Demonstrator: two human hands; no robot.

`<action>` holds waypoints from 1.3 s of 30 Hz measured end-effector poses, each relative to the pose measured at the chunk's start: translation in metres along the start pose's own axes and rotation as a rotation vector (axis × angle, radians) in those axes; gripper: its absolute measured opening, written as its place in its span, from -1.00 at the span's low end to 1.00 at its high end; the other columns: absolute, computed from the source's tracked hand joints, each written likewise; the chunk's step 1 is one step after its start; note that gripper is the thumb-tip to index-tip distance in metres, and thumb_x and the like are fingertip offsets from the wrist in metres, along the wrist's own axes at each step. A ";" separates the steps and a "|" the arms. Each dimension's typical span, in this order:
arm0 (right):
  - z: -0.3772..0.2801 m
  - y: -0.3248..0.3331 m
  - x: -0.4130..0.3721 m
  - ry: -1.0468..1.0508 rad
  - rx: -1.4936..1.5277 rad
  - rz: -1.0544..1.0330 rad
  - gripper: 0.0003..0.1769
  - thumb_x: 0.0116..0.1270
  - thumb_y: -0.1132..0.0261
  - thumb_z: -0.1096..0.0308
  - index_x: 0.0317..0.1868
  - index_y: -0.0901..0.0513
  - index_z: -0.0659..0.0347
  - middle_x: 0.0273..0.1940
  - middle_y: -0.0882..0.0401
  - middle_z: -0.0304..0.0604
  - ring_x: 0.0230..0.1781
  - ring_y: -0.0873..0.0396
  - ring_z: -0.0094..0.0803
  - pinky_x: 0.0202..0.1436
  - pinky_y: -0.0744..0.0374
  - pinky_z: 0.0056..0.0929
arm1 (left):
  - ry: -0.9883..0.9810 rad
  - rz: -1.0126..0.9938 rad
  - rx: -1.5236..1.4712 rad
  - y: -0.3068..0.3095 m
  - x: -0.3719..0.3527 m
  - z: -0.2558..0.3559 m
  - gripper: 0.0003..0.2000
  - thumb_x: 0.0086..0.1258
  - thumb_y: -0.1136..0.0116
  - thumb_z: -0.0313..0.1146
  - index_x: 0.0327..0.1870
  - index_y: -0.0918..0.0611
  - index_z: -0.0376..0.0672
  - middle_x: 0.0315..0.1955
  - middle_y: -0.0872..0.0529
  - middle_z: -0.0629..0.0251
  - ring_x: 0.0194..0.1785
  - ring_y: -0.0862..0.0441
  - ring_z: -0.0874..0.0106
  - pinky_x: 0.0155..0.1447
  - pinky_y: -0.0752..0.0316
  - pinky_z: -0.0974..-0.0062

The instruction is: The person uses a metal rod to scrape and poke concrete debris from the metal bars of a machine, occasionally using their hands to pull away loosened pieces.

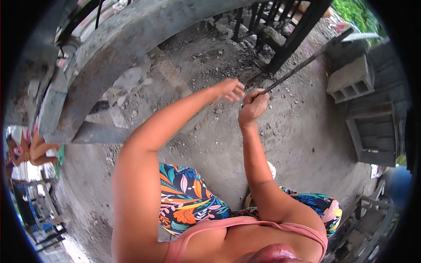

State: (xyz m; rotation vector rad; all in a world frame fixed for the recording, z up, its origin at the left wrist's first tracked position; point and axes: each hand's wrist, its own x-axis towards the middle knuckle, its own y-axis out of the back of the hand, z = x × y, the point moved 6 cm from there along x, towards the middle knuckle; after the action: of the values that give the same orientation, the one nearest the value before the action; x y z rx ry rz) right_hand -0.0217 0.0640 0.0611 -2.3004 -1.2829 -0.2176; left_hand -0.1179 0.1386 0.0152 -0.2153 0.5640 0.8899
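Our right hand (253, 107) has its grip clamped on the near end of a metal rod (298, 69), which slants toward the upper right of the frame, low over the gravelly floor (302, 131). This probably gives reach. Our left hand (230, 90) hovers just beside it, fingers loosely apart and empty.

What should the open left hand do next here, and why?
Probably close the left hand onto the rod, just beside the right hand. Only the right hand grips the rod's near end, the rod slants far out over the floor, and the left hand hovers open next to it.
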 end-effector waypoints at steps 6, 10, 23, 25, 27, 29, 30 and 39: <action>0.073 0.005 -0.076 -0.343 0.031 -0.030 -0.51 0.49 0.18 -0.08 -0.44 -0.31 0.13 -0.64 -0.13 -0.41 -0.69 -0.07 -0.66 -0.63 -0.08 -0.65 | 0.002 0.120 -0.313 0.048 0.004 0.014 -0.37 0.43 0.60 0.05 0.13 -0.46 -0.24 -0.07 -0.64 0.15 -0.07 -0.62 0.28 0.06 -0.42 0.26; 0.083 0.008 -0.094 -0.187 -0.176 -0.214 -0.53 0.50 0.15 0.01 -0.43 -0.36 0.21 -0.66 -0.24 -0.34 -0.69 -0.17 -0.56 -0.60 -0.19 -0.56 | 0.036 0.324 -0.279 0.097 0.007 -0.012 -0.38 0.41 0.48 0.10 0.24 -0.35 -0.23 -0.02 -0.60 0.10 0.02 -0.58 0.17 0.17 -0.36 0.19; 0.080 -0.012 0.032 -0.121 -0.900 -0.414 -0.44 0.50 0.20 0.02 -0.32 -0.53 0.34 -0.45 -0.53 0.07 -0.42 -0.47 -0.14 -0.34 -0.41 -0.20 | 0.068 0.113 -0.342 0.052 0.009 -0.012 -0.41 0.42 0.50 0.01 0.31 -0.22 -0.23 0.01 -0.59 0.07 -0.01 -0.59 0.13 0.09 -0.41 0.15; 0.065 -0.035 0.001 -0.113 -0.686 -0.335 -0.37 0.51 0.23 -0.04 -0.35 -0.50 0.39 -0.46 -0.54 -0.13 -0.49 -0.39 -0.38 -0.38 -0.39 -0.28 | -0.031 0.184 -0.470 0.055 0.003 0.004 -0.27 0.40 0.73 0.16 0.20 -0.35 -0.25 -0.06 -0.63 0.06 -0.07 -0.60 0.13 0.11 -0.39 0.14; 0.064 -0.065 -0.023 -0.126 -0.583 -0.288 -0.35 0.51 0.25 -0.05 -0.34 -0.51 0.39 -0.44 -0.55 -0.18 -0.47 -0.40 -0.42 -0.37 -0.41 -0.30 | -0.045 0.182 -0.527 0.054 0.008 0.006 -0.23 0.38 0.77 0.21 0.15 -0.40 -0.26 -0.11 -0.65 0.07 -0.11 -0.60 0.14 0.09 -0.40 0.18; 0.070 -0.076 -0.032 -0.103 -0.435 -0.101 -0.37 0.52 0.25 -0.03 -0.31 -0.51 0.38 -0.46 -0.55 -0.17 -0.45 -0.45 -0.46 -0.34 -0.44 -0.36 | 0.012 0.218 -0.650 0.045 0.014 -0.003 -0.14 0.34 0.83 0.31 -0.05 -0.51 -0.27 -0.29 -0.68 0.13 -0.19 -0.60 0.24 -0.02 -0.43 0.31; 0.076 -0.073 -0.031 -0.110 -0.433 -0.093 -0.37 0.52 0.25 -0.03 -0.31 -0.51 0.38 -0.46 -0.55 -0.17 -0.45 -0.45 -0.46 -0.34 -0.44 -0.36 | 0.020 0.217 -0.643 0.040 0.024 -0.020 -0.14 0.34 0.83 0.31 -0.05 -0.51 -0.27 -0.29 -0.68 0.13 -0.19 -0.60 0.24 -0.02 -0.43 0.31; 0.098 -0.079 -0.030 -0.537 -0.311 -0.190 -0.39 0.49 0.18 0.03 -0.56 -0.45 0.35 -0.62 -0.49 -0.11 -0.60 -0.44 -0.30 -0.44 -0.40 -0.24 | -0.165 0.402 -0.680 0.050 0.000 -0.088 -0.33 0.34 0.47 0.30 -0.11 -0.53 -0.13 -0.23 -0.64 0.25 -0.08 -0.54 0.45 0.04 -0.38 0.43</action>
State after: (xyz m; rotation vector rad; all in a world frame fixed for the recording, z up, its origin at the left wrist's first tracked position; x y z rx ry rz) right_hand -0.1137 0.1242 -0.0079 -2.6021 -1.8455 0.1672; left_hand -0.1902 0.1340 -0.0553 -0.6516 0.1288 1.4619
